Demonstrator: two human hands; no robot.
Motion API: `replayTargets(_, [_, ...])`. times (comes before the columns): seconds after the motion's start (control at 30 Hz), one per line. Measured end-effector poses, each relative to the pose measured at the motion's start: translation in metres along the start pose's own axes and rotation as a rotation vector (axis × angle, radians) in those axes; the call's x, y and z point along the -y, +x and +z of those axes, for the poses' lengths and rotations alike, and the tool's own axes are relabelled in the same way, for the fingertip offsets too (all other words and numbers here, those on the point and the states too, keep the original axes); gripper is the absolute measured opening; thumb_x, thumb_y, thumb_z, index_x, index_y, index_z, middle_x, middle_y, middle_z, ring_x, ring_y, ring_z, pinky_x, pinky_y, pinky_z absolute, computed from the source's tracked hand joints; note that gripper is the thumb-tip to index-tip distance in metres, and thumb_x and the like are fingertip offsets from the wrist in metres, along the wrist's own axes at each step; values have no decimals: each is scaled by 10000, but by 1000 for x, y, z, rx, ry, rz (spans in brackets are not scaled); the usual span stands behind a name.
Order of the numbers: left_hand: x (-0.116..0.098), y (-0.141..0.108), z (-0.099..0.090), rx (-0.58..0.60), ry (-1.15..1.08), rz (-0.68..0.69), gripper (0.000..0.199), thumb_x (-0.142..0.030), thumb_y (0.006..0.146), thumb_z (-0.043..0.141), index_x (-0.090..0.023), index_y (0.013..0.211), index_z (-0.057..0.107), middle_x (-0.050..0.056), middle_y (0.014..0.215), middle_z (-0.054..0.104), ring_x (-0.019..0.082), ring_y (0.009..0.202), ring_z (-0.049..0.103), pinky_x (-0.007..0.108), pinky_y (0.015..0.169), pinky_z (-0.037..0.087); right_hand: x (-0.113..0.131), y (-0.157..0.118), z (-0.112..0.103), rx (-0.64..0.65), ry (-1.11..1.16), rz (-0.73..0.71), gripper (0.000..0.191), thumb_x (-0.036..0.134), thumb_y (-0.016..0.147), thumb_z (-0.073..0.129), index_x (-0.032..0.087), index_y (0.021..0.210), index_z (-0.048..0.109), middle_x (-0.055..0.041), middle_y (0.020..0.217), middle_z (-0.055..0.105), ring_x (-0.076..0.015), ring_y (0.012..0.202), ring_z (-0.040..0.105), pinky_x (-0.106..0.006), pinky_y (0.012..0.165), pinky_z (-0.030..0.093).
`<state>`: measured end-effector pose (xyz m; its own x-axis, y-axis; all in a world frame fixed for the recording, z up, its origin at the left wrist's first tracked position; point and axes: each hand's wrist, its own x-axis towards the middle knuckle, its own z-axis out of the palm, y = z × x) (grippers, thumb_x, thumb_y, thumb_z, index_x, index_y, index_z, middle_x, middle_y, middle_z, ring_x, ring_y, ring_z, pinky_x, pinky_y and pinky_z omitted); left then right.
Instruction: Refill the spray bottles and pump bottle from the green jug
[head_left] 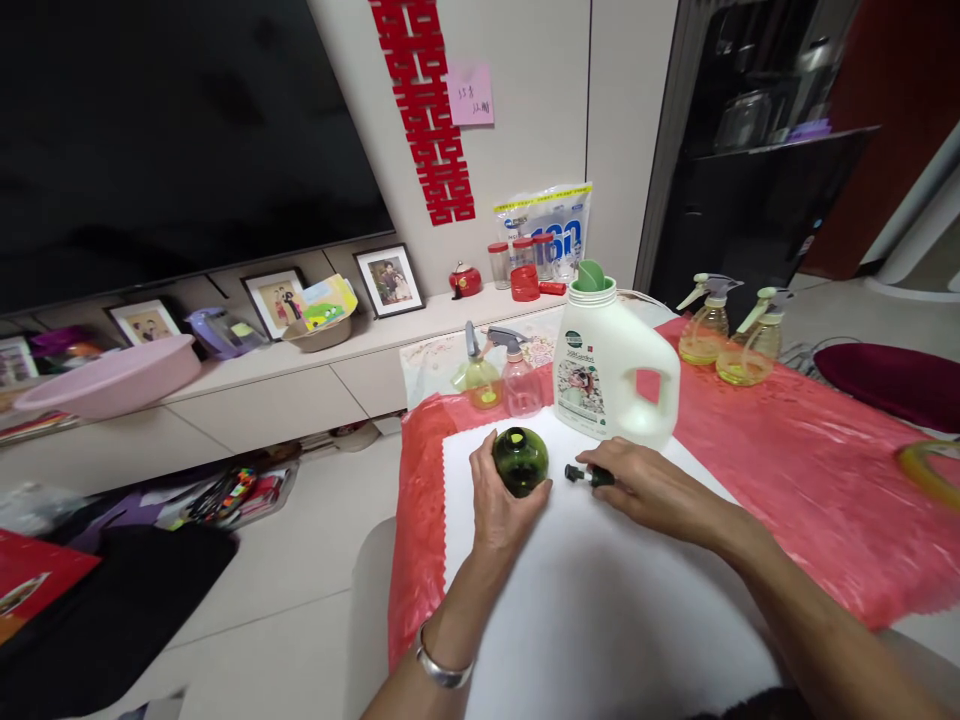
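Observation:
My left hand (504, 510) is wrapped round a rounded, see-through dark green bottle (521, 470), whose neck points up toward me with no top on it. A short way to the right, my right hand (637, 482) pinches a small dark green pump top (587, 475) with a pale middle section, low over the white sheet (585, 580). Just beyond my hands stands a large white detergent jug (622, 350) with a handle and a green piece (591, 275) in its mouth. The jug and bottle are apart.
Behind the bottle stand a yellowish spray bottle (482, 375) and a clear pinkish spray bottle (520, 378). Two more spray bottles (746, 345) with yellow liquid are at right, on red plastic covering (795, 450). Jars, picture frames and a pink basin (112, 375) line the cabinet.

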<state>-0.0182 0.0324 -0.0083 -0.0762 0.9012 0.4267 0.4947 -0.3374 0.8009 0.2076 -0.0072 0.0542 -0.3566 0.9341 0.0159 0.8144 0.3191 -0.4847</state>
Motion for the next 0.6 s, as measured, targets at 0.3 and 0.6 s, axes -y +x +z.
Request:
replayTargets(0.3, [4, -1, 3, -1, 6, 49, 935, -249, 586, 829, -178, 1409, 392, 128, 1256, 527, 331, 1245, 544, 543, 1100, 460, 6, 4, 7, 166, -29, 14, 418, 91, 879, 608, 234, 1269, 654, -15, 1152, 561, -122, 1098, 479, -223, 902, 344])
replayTargets(0.6, [3, -3, 0, 16, 28, 57, 928, -244, 609, 822, -165, 1421, 380, 140, 1279, 532, 331, 1263, 543, 543, 1103, 462, 13, 7, 14, 241, 11, 18, 448, 64, 855, 617, 241, 1264, 653, -1, 1184, 554, -115, 1130, 478, -215, 942, 346])
